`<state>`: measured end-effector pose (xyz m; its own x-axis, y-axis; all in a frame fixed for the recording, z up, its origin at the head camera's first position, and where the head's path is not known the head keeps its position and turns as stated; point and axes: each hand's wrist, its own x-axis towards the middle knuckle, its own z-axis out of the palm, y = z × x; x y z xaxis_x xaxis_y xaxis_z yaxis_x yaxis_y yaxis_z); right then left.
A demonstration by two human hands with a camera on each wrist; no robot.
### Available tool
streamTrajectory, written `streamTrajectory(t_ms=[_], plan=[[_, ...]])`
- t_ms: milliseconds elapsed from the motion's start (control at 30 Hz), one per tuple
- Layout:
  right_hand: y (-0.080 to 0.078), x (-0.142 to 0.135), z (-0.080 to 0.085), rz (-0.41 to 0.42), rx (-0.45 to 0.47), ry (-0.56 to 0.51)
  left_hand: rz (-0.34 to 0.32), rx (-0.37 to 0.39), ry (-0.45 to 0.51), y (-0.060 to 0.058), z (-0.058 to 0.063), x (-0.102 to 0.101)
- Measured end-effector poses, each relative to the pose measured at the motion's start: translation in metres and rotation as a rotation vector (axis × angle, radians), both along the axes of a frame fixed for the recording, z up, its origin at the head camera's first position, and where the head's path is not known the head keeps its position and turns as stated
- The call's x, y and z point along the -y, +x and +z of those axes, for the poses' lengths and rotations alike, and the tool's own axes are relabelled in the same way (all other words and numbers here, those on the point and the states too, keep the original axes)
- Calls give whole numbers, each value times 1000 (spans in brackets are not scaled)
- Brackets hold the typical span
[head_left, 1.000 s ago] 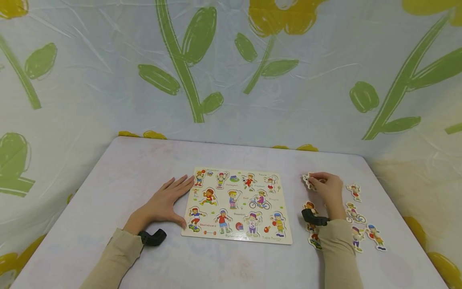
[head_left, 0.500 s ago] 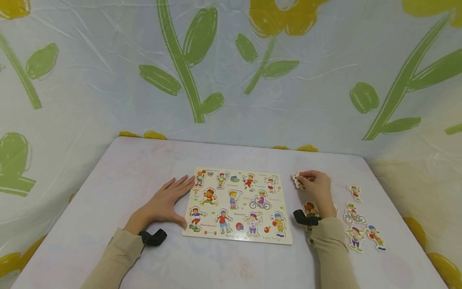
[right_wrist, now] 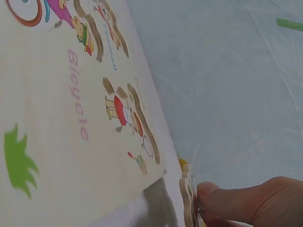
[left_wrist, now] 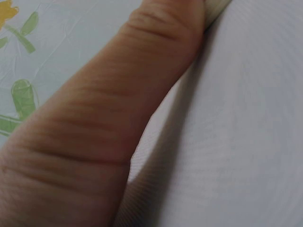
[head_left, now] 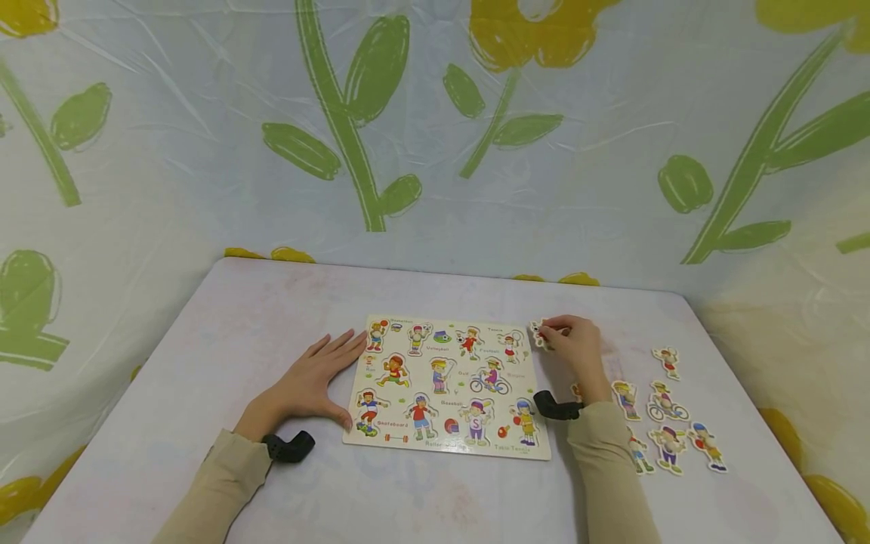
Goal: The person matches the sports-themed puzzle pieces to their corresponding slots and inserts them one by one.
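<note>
A wooden puzzle board (head_left: 469,385) with cut-out sports figures lies flat on the table. My left hand (head_left: 309,381) is spread along its left side, fingertips at the upper left edge and thumb at the lower left. In the left wrist view the thumb (left_wrist: 109,104) fills much of the picture. Just beyond the board's upper right corner, my right hand (head_left: 576,349) pinches a puzzle piece (head_left: 539,334) with a black-and-white ball on it. The right wrist view shows that puzzle piece (right_wrist: 187,198) edge-on between thumb and finger, above the tabletop and apart from the board.
Several loose puzzle pieces lie right of my right forearm, among them a cyclist piece (head_left: 668,402), a tennis piece (head_left: 669,363) and a golfer piece (head_left: 626,400). A runner piece is mostly hidden behind the wrist. A flowered cloth (head_left: 435,151) hangs behind the table (head_left: 285,302).
My right hand has moved left with the pinched puzzle piece, up close to the board's right edge. Loose pieces its arm covered are now visible. My left hand has stayed in place.
</note>
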<state>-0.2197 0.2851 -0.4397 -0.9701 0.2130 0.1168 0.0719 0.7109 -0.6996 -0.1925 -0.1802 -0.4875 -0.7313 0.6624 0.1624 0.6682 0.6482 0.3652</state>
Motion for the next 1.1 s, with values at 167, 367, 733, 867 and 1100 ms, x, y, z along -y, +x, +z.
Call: streamTrajectory(t_ms=[167, 367, 733, 867, 1100], plan=[[-4, 11, -1, 2, -7, -1, 0, 0, 2, 0, 0, 0], [-9, 23, 0, 24, -19, -11, 8, -1, -15, 0, -2, 1], [-13, 49, 2, 68, -14, -42, -4, -8, 5, -1, 1, 1], [-13, 57, 0, 88, -7, -54, -3, -8, -4, -1, 1, 0], [-9, 70, -4, 142, 24, -104, -1, -2, -7, -1, 0, 0]])
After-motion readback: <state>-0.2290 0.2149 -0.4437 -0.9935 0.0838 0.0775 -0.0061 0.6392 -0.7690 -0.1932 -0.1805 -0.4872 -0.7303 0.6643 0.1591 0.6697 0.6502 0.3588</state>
